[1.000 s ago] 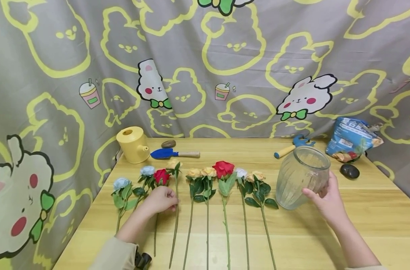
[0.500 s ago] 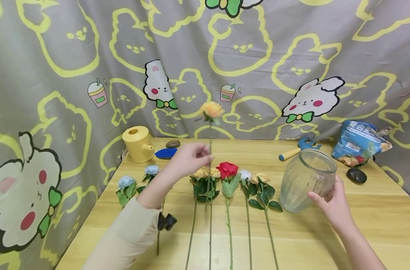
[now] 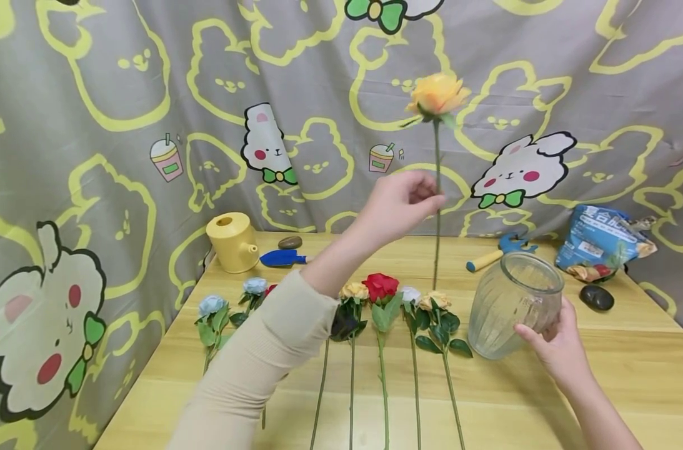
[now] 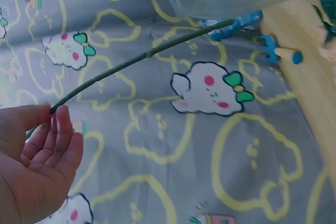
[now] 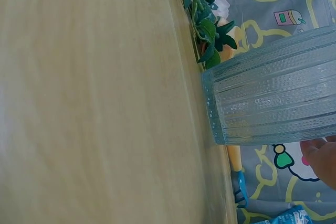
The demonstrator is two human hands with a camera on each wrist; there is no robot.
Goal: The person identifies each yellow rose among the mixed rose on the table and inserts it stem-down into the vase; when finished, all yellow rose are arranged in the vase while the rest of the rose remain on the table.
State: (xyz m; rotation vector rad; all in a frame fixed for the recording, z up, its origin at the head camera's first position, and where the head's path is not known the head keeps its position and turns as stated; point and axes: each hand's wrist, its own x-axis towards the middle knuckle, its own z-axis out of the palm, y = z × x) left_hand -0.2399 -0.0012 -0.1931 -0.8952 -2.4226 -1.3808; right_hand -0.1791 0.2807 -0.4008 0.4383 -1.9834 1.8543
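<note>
My left hand (image 3: 405,203) pinches the stem of a yellow artificial rose (image 3: 438,95) between thumb and fingertips. The rose stands upright above the table, its lower stem end behind the row of flowers. In the left wrist view the green stem (image 4: 148,54) runs from the fingertips toward the glass. My right hand (image 3: 557,347) grips the side of a ribbed clear glass vase (image 3: 512,306), which leans to the left with its mouth up. The right wrist view shows the vase's base (image 5: 212,107) at the table's surface and part of the thumb side.
Several roses lie in a row: blue (image 3: 212,305), red (image 3: 382,287), white (image 3: 410,294) and yellow (image 3: 433,300). Behind stand a yellow watering can (image 3: 232,244), a blue trowel (image 3: 282,257), a blue-headed rake (image 3: 487,258), a blue bag (image 3: 594,240) and a black stone (image 3: 597,297).
My left hand has picked the yellow rose up from the row and carried it up and to the right. The right hand keeps its grip on the vase.
</note>
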